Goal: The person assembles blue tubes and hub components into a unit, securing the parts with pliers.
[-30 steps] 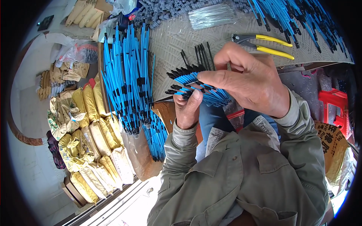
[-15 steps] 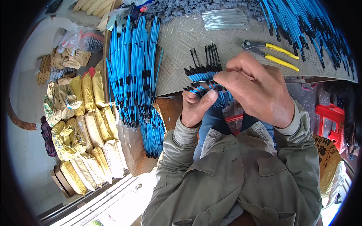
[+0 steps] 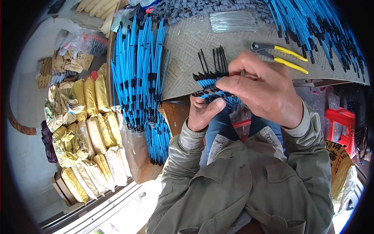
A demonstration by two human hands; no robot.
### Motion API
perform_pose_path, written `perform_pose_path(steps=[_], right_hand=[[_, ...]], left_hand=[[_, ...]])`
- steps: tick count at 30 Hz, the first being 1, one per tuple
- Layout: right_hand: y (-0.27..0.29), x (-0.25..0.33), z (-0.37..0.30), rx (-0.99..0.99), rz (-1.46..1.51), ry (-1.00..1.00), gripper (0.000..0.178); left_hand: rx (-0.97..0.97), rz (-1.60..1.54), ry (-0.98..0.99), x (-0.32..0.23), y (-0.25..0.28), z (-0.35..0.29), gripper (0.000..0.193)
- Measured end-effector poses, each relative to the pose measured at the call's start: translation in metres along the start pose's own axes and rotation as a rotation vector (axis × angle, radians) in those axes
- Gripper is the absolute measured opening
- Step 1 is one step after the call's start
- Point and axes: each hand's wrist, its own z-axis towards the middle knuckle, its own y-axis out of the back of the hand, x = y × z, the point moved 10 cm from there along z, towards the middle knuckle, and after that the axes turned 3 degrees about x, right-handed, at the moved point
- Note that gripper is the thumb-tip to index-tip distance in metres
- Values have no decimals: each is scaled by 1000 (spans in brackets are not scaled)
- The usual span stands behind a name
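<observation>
My left hand (image 3: 203,113) is wrapped from below around a bundle of thin blue tubes with black ends (image 3: 208,83), its thumb lying along the near side. Several thin black stems (image 3: 221,60) stick up from the far end of the bundle. Over the right part of it my right hand (image 3: 265,91) is closed in a pinch, thumb and fingertips close against the tubes. A small dark greenish tip (image 3: 242,73) shows between its fingers; what it belongs to is hidden.
Cutting pliers with yellow handles (image 3: 280,58) and a pack of silver wires (image 3: 233,21) lie on the table. Grey ribbed fittings (image 3: 187,15) are heaped behind. More blue tubes stand at the left (image 3: 134,74) and lie at the far right (image 3: 315,31). Yellow packages (image 3: 93,132) fill the left.
My right hand has shifted slightly left and its fingers have curled differently. A thin silver wire seen across the bundle before no longer shows. The bundle has tilted a little.
</observation>
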Motion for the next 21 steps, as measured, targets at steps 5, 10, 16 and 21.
perform_pose_path(steps=[5, 10, 16, 21], right_hand=[[-1, 11, 1, 6, -87, 43, 21], [-4, 9, 3, 62, -31, 48, 18], [-4, -3, 5, 72, 116, 49, 18], [-8, 2, 7, 138, 97, 54, 16]], left_hand=[[-8, -26, -7, 1, 1, -1, 36], [27, -10, 34, 5, 2, -3, 38], [62, 98, 80, 25, 24, -8, 39], [-34, 131, 56, 26, 27, -10, 45]])
